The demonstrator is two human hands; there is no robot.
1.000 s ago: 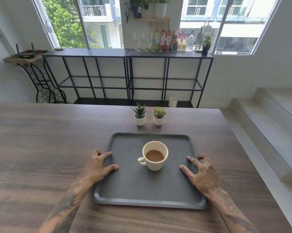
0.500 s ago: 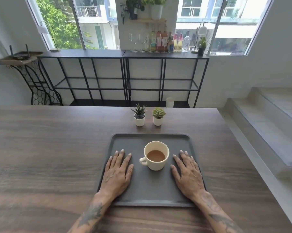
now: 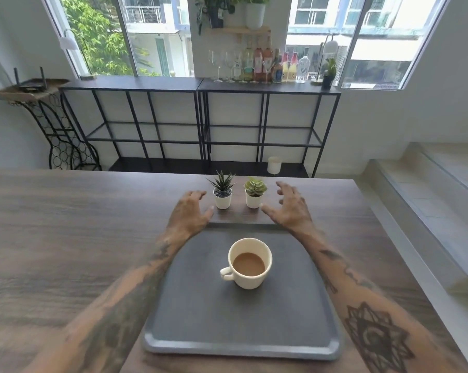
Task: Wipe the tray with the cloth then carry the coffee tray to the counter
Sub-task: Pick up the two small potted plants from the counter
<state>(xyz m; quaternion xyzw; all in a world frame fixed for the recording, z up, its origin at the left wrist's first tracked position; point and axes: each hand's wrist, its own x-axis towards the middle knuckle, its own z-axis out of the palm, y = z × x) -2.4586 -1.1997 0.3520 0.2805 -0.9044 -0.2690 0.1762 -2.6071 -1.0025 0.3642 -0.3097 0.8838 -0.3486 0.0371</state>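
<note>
A dark grey tray [image 3: 227,332] lies on the wooden table [image 3: 65,238] in front of me. A cream cup of coffee [image 3: 249,263] stands on the tray, its handle to the left. My left hand [image 3: 189,214] is past the tray's far edge, fingers spread, just left of a small spiky plant in a white pot [image 3: 222,190]. My right hand [image 3: 289,208] is open too, just right of a second small potted succulent [image 3: 254,193]. Neither hand holds anything. No cloth is in view.
Beyond the table stand two black metal shelf units [image 3: 200,84] with glasses and bottles [image 3: 257,65] on top under the windows. A wire stand [image 3: 52,125] is at the left. Pale steps [image 3: 429,197] run along the right side.
Both hands left the tray's surface and reached forward past its far edge, ending on either side of the two potted plants. The view moved closer over the tray.
</note>
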